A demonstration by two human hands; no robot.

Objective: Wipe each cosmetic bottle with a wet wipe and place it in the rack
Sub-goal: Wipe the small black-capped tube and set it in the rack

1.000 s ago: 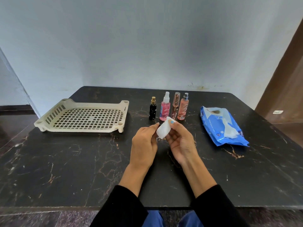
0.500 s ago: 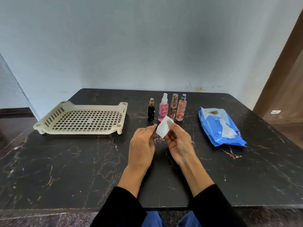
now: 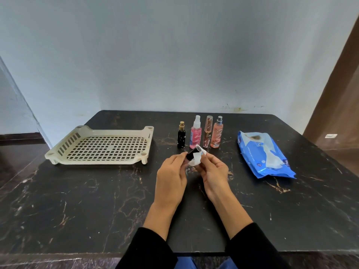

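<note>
Above the middle of the black marble table (image 3: 97, 200), my left hand (image 3: 171, 175) pinches a small black bottle (image 3: 191, 154) with a clear end. My right hand (image 3: 213, 171) holds a white wet wipe (image 3: 195, 162) wrapped round the bottle's lower part. Behind my hands several bottles stand in a row: a black one with a gold cap (image 3: 181, 135), a pink spray (image 3: 195, 133), a slim clear-brown one (image 3: 207, 132) and a peach spray (image 3: 217, 133). The cream slotted rack (image 3: 58, 152) lies at the left with nothing in it.
A blue pack of wet wipes (image 3: 252, 152) lies at the right, a wipe sticking out of its opening. A pale wall stands right behind the table. A brown door frame (image 3: 342, 94) is at the far right.
The wipe has slid down in my right hand, and the small black bottle now shows above it. Both hands stay in the same spot over the table.
</note>
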